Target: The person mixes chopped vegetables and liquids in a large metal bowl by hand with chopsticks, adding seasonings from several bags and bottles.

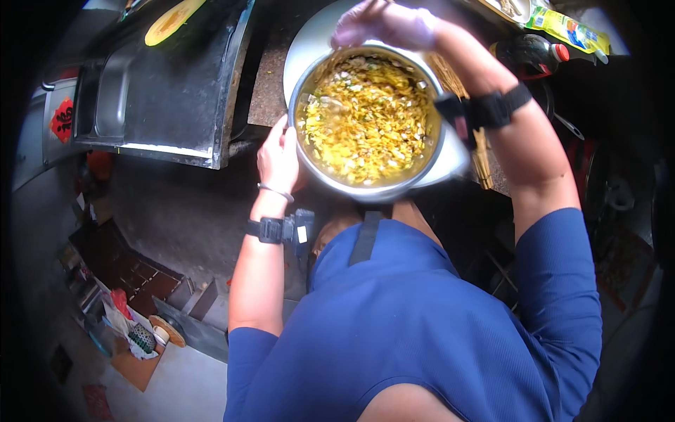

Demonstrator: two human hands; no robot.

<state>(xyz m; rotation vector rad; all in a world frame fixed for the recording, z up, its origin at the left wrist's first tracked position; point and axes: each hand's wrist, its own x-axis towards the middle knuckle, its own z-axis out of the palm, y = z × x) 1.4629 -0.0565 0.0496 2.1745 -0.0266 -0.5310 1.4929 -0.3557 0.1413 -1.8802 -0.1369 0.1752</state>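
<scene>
A round stainless steel bowl [311, 163] holds a chopped yellow mixture [369, 126] with white and green bits in it. My left hand [278, 155] grips the bowl's left side, with the fingers partly hidden behind the wall. Above the bowl's far rim is my right hand [379, 25] in a thin translucent glove, blurred; its fingers are bent and whether they hold anything is unclear. Beneath the bowl lies a large white round surface [300, 58], partly covered by it.
A sink counter [169, 95] with a cut yellow-fleshed gourd or melon [171, 22] stands at the upper left. Bundled straw bristles [481, 158] lie right of the bowl. A dark bottle with a red cap [532, 55] and a yellow-green packet [569, 29] are at the upper right.
</scene>
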